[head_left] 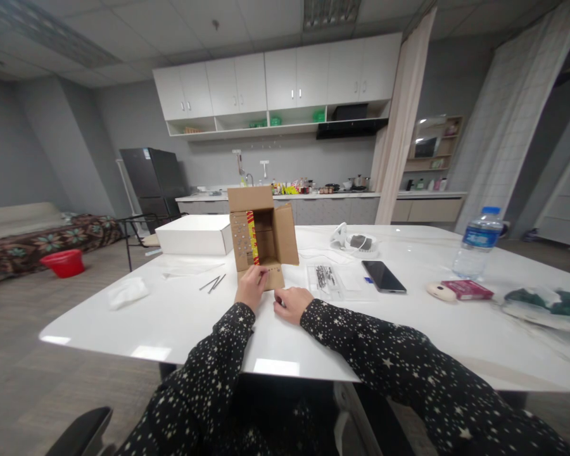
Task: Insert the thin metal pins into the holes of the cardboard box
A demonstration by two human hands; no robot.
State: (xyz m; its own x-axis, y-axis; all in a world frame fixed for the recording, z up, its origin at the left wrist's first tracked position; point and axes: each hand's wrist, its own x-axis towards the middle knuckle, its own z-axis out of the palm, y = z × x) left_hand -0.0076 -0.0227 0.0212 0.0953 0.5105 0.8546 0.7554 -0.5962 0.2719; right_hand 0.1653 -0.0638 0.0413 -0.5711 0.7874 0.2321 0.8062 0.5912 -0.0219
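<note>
A small brown cardboard box (261, 234) lies on its side on the white table (180, 316), its opening facing me and its flaps spread. My left hand (251, 286) rests on the box's lower flap, fingers curled over its edge. My right hand (292, 304) lies on the table just right of that flap, fingers loosely bent; whether it holds something small I cannot tell. A clear plastic bag with dark small parts (326, 277) lies right of the box. Two thin dark rods (213, 284) lie to the left.
A white flat box (194, 234) stands behind left, a crumpled tissue (127, 292) at the left. A black phone (384, 277), white cable and headset (356, 242), water bottle (477, 244), red pack (466, 289) and green-white cloth (546, 307) lie to the right.
</note>
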